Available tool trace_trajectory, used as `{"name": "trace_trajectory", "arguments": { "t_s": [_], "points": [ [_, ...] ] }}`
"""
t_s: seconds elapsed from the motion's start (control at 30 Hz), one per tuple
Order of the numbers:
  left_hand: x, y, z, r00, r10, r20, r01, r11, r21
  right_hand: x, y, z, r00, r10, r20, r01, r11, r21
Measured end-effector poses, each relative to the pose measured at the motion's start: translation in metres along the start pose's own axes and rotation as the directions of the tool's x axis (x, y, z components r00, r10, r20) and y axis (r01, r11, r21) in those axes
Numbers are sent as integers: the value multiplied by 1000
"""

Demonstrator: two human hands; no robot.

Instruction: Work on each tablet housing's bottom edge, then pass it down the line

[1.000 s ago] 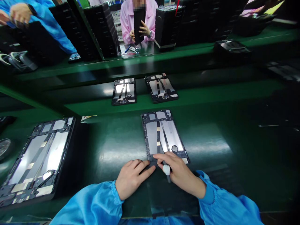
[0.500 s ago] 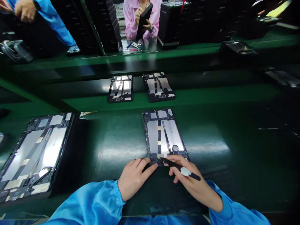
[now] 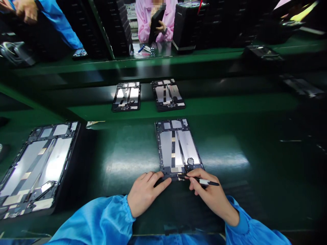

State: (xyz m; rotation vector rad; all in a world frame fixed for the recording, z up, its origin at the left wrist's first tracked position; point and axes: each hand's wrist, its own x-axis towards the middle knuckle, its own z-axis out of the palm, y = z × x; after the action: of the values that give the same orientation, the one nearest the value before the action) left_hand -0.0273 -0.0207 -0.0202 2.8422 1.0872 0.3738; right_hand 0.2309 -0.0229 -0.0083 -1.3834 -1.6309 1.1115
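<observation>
An open tablet frame (image 3: 176,146) with silver battery cells lies on the green bench straight ahead of me. My left hand (image 3: 144,192) rests at its near left corner, fingers curled and pressing on the frame's edge. My right hand (image 3: 209,195) is closed on a thin black pen-like tool (image 3: 201,180) with a white band, held nearly level, its tip touching the near edge of the frame.
A larger open tablet frame (image 3: 35,166) lies at the left. Two more frames (image 3: 126,96) (image 3: 167,94) sit on the dark conveyor belt beyond. Across the line a person in pink (image 3: 153,20) holds a dark tablet, and a blue sleeve (image 3: 55,20) shows top left among black stacked trays.
My right hand has turned the tool from pointing down towards me to lying level, tip at the frame's near edge. The two frames on the belt have drifted left. My left hand has hardly moved.
</observation>
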Motion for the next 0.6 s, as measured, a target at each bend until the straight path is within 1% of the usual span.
{"name": "trace_trajectory", "arguments": {
  "t_s": [0.07,0.17,0.27,0.33,0.47,0.53,0.6],
  "points": [
    [-2,-3,-1,1000,18,-17,-18,1000,-14,-1,1,1,1000,-8,21,7,999,44],
    [-4,-7,-4,997,52,-63,-55,997,-47,-2,-1,5,991,-92,96,82,992,96],
    [-3,-9,-6,994,55,-95,-60,997,-54,-2,-6,8,973,-179,148,168,982,82],
    [-1,-9,-7,993,54,-104,-60,997,-52,0,-9,9,963,-196,184,188,980,65],
    [3,-10,-7,991,52,-122,-59,997,-58,2,-13,9,960,-156,234,143,987,73],
    [0,-8,-8,990,46,-131,-55,996,-64,1,-13,7,968,-106,228,90,993,80],
    [-6,-3,-10,989,65,-130,-76,994,-79,-2,-12,4,977,-31,210,10,995,103]
  ]
}}
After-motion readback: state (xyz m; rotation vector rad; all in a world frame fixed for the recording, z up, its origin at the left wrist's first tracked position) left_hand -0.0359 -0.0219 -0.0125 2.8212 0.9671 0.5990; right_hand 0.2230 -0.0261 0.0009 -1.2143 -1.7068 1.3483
